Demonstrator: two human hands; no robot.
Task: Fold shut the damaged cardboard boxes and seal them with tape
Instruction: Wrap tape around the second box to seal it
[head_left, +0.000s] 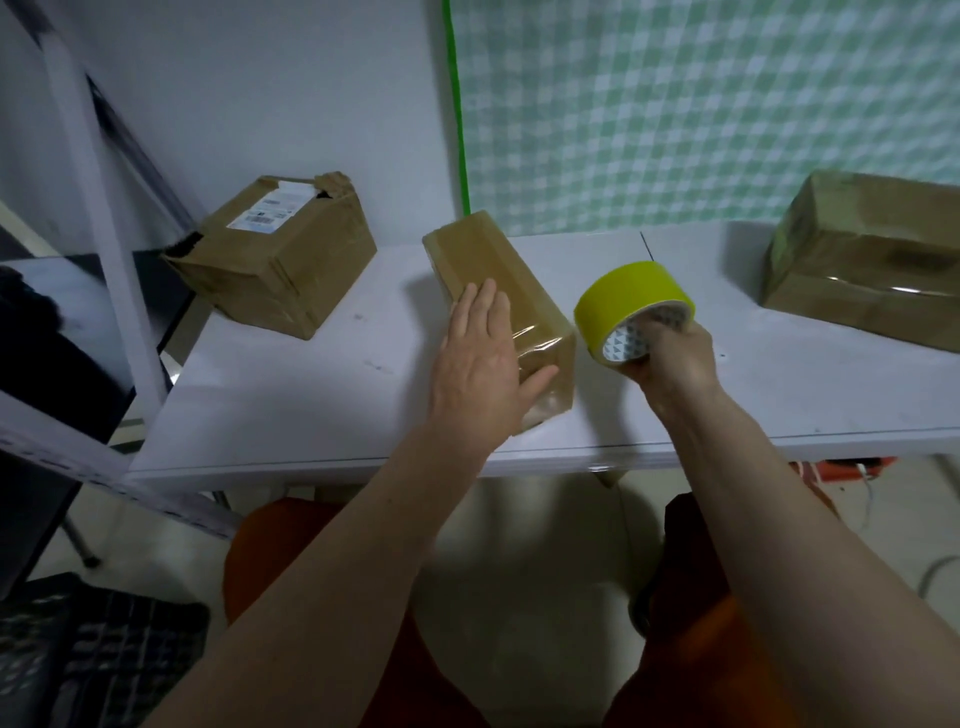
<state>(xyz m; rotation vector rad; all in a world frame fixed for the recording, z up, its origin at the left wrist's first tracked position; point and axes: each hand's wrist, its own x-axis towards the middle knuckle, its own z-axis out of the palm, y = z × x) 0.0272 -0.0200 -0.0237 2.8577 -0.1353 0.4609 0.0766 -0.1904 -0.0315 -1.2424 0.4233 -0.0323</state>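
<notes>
A long narrow cardboard box (493, 270), glossy with clear tape, lies in the middle of the white table (311, 395). My left hand (483, 369) rests flat on its near end with straight fingers. To the right of that box, my right hand (670, 353) grips a roll of yellow-green tape (631, 301) just above the table. A torn, crumpled box with a shipping label (275, 254) sits at the table's back left. A third box (862, 260), wrapped in shiny tape, stands at the far right.
A white metal shelf frame (98, 218) rises at the left beside the table. A green checked cloth (701, 104) hangs on the wall behind. A dark crate (78, 654) sits on the floor at lower left. The table's front edge runs just below my hands.
</notes>
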